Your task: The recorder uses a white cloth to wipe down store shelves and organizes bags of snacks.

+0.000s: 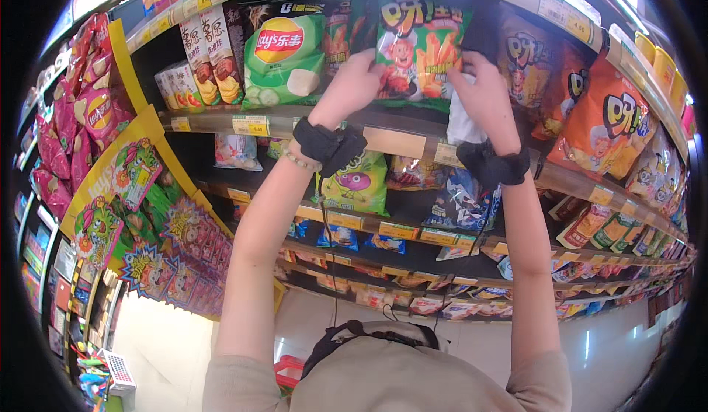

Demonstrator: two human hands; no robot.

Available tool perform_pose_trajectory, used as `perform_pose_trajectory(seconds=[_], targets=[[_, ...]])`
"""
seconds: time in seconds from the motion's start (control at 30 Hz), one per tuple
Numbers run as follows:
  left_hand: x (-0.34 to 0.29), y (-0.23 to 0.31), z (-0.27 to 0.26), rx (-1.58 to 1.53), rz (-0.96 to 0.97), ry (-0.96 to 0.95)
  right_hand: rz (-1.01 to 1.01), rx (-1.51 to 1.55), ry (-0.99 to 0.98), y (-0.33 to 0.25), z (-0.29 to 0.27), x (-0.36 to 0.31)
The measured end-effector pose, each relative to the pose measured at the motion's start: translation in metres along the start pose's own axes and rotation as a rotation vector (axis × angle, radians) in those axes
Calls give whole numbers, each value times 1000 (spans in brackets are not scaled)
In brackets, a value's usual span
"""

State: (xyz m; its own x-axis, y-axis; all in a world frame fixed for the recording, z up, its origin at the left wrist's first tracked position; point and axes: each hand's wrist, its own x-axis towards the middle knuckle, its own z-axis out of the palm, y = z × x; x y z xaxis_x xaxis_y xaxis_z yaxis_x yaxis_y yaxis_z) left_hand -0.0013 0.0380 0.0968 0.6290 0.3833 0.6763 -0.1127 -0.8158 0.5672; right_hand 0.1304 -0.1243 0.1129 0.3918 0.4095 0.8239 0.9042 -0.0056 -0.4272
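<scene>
Both my arms reach forward to a shelf of snacks. A green snack bag (431, 36) with a cartoon cook and orange sticks printed on it stands upright between my hands, at the shelf's front. My left hand (355, 86) grips its lower left edge, with some fingertips hidden. My right hand (485, 96) has its fingers curled at the bag's right edge. Under that palm hangs a crumpled white cloth (463, 123), tucked in the same hand. Left of my left hand stands a light green chip bag (284, 62). Dark bands circle both wrists.
Slim snack boxes (214, 51) stand further left on this shelf. Orange snack bags (601, 117) lean out at the right. A yellow cardboard display (140, 191) juts out at the left, beside purple chip bags (81, 117). Lower shelves carry more packets, including a green bag (358, 183).
</scene>
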Motion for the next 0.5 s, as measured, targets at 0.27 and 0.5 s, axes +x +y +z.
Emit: perform_pose_trajectory(seconds=[0.27,0.5], targets=[[-15,-8,0,191,-2,28,88,-23,-214,7,1,-14],[-43,20,-7,253,115,282,-18,-72,86,-21,-18,-37]])
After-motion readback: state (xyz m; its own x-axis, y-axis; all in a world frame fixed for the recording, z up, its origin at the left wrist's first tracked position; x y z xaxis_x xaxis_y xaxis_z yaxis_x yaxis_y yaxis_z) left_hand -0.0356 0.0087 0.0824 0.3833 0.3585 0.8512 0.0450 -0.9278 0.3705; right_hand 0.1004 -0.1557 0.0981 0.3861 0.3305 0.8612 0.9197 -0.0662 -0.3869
